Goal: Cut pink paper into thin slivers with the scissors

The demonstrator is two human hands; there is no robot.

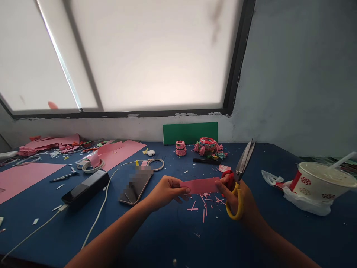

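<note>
My left hand pinches the left end of a small pink paper strip and holds it level above the blue table. My right hand grips scissors with one red and one yellow handle loop; the blades point up and away to the right, and its fingers also touch the strip's right end. Thin pink paper slivers lie on the table just below the strip.
A phone, a black power bank with a white cable, tape rolls, pink sheets, a green card and small paper crafts lie beyond my hands. A lidded paper cup with straw stands at right.
</note>
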